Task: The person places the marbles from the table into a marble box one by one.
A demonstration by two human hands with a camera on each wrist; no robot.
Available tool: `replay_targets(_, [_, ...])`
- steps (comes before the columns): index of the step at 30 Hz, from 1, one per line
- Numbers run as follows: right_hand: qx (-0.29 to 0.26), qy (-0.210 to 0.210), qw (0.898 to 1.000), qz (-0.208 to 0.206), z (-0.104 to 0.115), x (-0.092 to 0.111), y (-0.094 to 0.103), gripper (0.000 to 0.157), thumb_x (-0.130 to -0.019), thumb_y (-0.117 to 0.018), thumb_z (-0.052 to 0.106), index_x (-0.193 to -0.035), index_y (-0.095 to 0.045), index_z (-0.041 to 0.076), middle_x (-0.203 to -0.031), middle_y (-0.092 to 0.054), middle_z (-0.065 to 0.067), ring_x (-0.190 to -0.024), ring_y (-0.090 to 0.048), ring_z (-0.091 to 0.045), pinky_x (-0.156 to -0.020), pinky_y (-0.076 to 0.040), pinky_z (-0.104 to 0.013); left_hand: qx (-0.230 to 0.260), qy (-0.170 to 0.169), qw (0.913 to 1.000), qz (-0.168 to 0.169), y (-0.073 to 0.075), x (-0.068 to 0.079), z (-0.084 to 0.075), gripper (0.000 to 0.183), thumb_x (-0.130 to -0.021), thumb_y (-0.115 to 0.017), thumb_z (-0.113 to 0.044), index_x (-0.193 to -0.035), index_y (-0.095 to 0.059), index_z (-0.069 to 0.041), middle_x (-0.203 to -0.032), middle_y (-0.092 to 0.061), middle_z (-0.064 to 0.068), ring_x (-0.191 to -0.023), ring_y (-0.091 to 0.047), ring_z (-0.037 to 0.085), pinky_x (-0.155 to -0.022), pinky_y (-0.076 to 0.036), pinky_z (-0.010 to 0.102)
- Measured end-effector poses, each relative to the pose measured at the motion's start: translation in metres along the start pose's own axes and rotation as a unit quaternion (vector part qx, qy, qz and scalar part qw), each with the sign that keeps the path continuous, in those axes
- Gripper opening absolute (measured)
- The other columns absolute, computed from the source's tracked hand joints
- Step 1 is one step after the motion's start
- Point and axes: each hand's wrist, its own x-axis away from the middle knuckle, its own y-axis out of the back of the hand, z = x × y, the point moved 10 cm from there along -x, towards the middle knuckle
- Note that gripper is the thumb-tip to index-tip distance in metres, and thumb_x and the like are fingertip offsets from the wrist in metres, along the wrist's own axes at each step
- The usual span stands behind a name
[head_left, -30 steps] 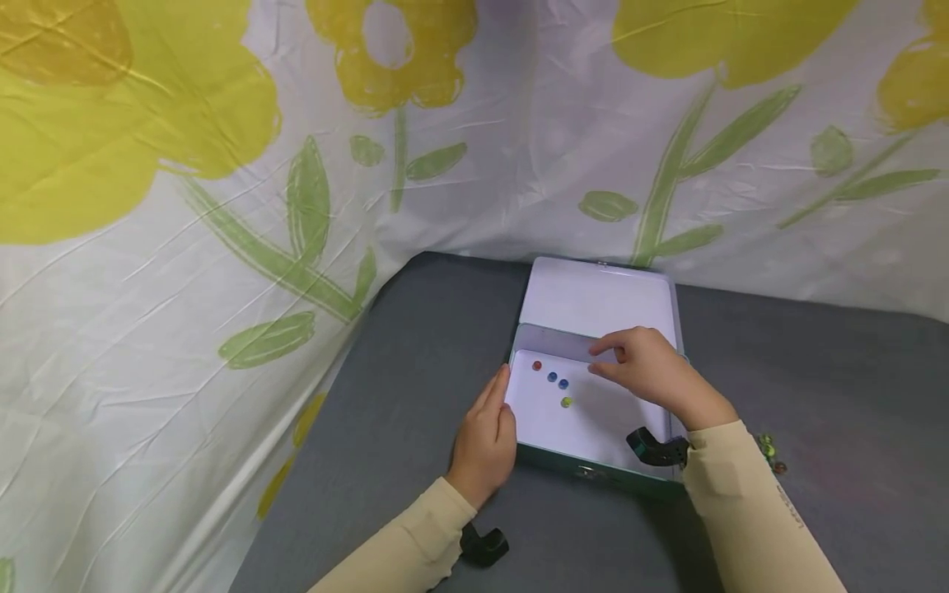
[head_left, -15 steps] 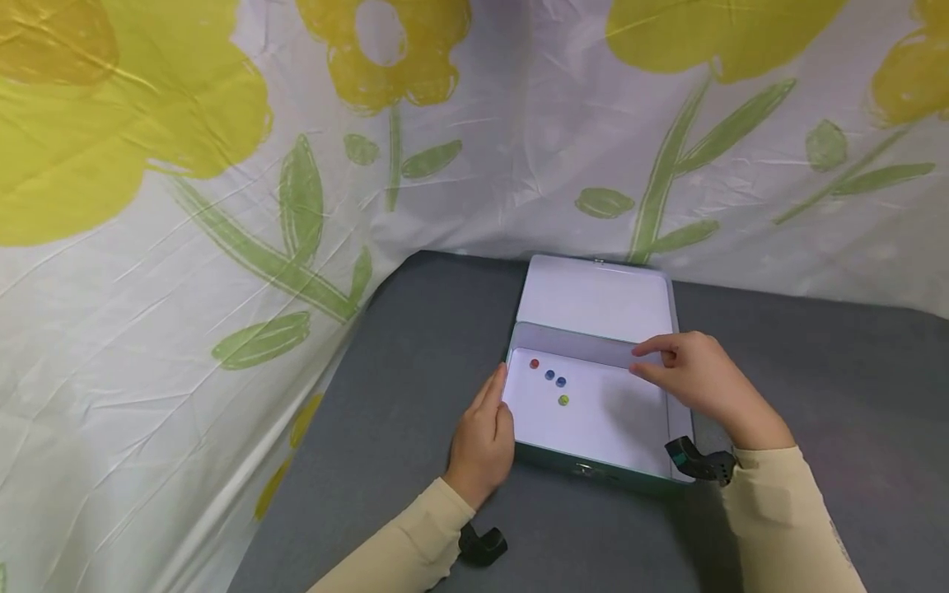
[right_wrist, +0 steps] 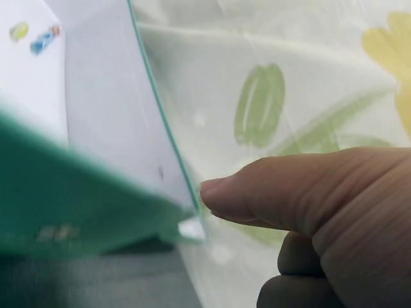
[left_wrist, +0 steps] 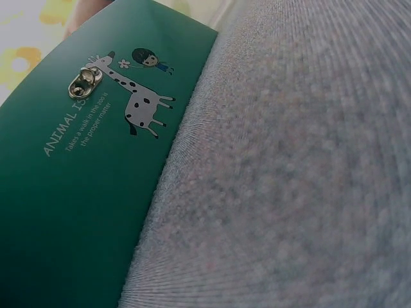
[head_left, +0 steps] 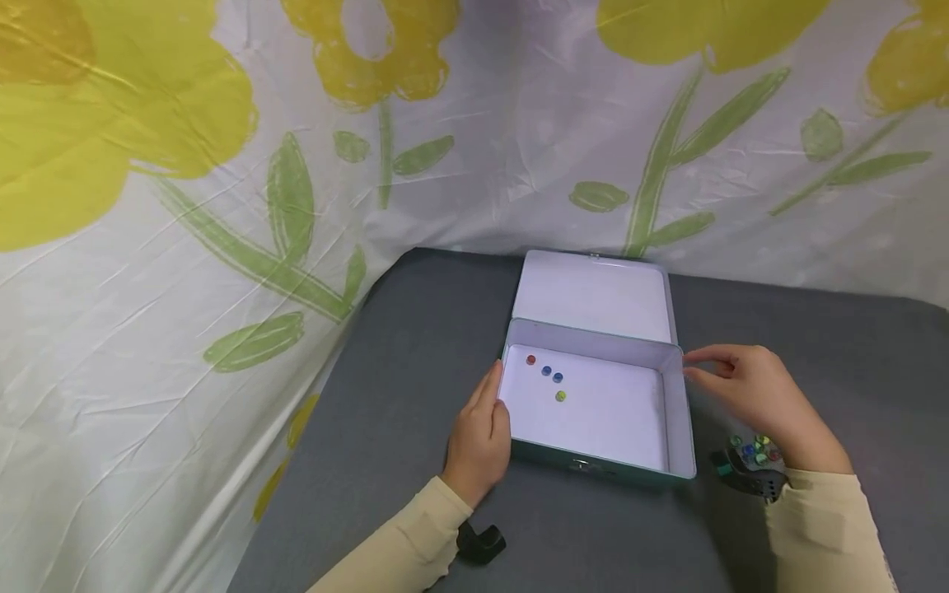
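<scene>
Right hand (head_left: pixel 767 403) moved off from above the box (head_left: pixel 615 420) to its right edge

Half a second after hovering over the white interior, the hand was just outside the right wall, and a small pile of marbles (head_left: pixel 756 450), earlier covered by the forearm, came into sight on the table (head_left: pixel 423 354) beside its wrist. Thumb and forefinger were stretched toward the rim with a narrow gap between them, pinching nothing, while the other fingers curled under; whether the fingertips touched the rim could not be told.

Left hand (head_left: pixel 478 449), fingers straight and together, rested along the box's left side, where it had been before. Four marbles lay apart from the pile, on the box floor toward the left: a red marble (head_left: pixel 530 360) near the back corner, two blue marbles (head_left: pixel 552 374) side by side, and a yellow-green marble (head_left: pixel 560 396) closest to the front. The lid (head_left: pixel 593 296) lay tipped back toward a flowered cloth (head_left: pixel 511 173). Green outside, the box bore a metal clasp (left_wrist: pixel 85 83) and a giraffe drawing (left_wrist: pixel 141 106) on its front, seen from the left wrist.
</scene>
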Motion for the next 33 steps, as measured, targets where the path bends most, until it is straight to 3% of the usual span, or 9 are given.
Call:
replay_targets(6, [0.007, -0.016, 1.0, -0.005, -0.024, 0.014, 0.004, 0.038, -0.104, -0.067, 0.026, -0.128, -0.071, -0.004, -0.06, -0.029, 0.005, -0.049, -0.025, -0.009, -0.048, -0.029, -0.032, 0.006, 0.013, 0.9999, 0.004, -0.004, 0.004, 0.001, 0.053, -0.105, -0.042, -0.005, -0.158, -0.043, 0.003, -0.162, -0.046, 0.016, -0.149, -0.045, 0.023, -0.116, -0.041, 0.049])
replay_targets(13, [-0.007, -0.047, 0.999, 0.023, -0.047, 0.025, -0.005, 0.044, -0.105, -0.065, 0.029, -0.133, -0.068, -0.004, -0.064, -0.035, 0.002, -0.041, -0.038, -0.014, -0.04, -0.046, -0.039, 0.009, 0.007, 0.9999, 0.0, -0.002, 0.003, 0.0, 0.053, -0.105, -0.042, -0.004, -0.158, -0.042, 0.003, -0.162, -0.046, 0.017, -0.149, -0.045, 0.024, -0.117, -0.04, 0.049])
replay_targets(21, [0.021, -0.039, 0.999, 0.011, -0.063, 0.039, -0.014, 0.037, -0.104, -0.067, 0.023, -0.127, -0.071, -0.006, -0.064, -0.041, 0.001, -0.051, -0.032, -0.011, -0.049, -0.032, -0.031, 0.014, 0.008, 0.9998, 0.011, -0.003, 0.001, 0.001, 0.053, -0.106, -0.042, -0.003, -0.158, -0.041, 0.004, -0.162, -0.044, 0.018, -0.15, -0.043, 0.023, -0.118, -0.038, 0.047])
replay_targets(27, [0.008, -0.069, 0.997, 0.045, -0.08, 0.049, -0.028, 0.04, -0.103, -0.068, 0.025, -0.128, -0.071, -0.005, -0.069, -0.049, -0.001, -0.055, -0.037, -0.012, -0.052, -0.034, -0.031, 0.006, 0.002, 0.9999, 0.013, 0.0, 0.001, 0.0, 0.053, -0.106, -0.041, -0.005, -0.158, -0.04, 0.004, -0.162, -0.045, 0.018, -0.149, -0.044, 0.025, -0.118, -0.039, 0.048])
replay_targets(33, [0.015, -0.072, 0.996, 0.04, -0.088, 0.053, -0.031, 0.037, -0.1, -0.072, 0.024, -0.123, -0.073, -0.005, -0.072, -0.055, -0.001, -0.061, -0.043, -0.012, -0.055, -0.036, -0.031, 0.004, -0.017, 0.9999, 0.003, 0.002, 0.0, -0.003, 0.052, -0.105, -0.042, -0.003, -0.156, -0.042, 0.007, -0.16, -0.046, 0.022, -0.148, -0.046, 0.029, -0.116, -0.04, 0.051])
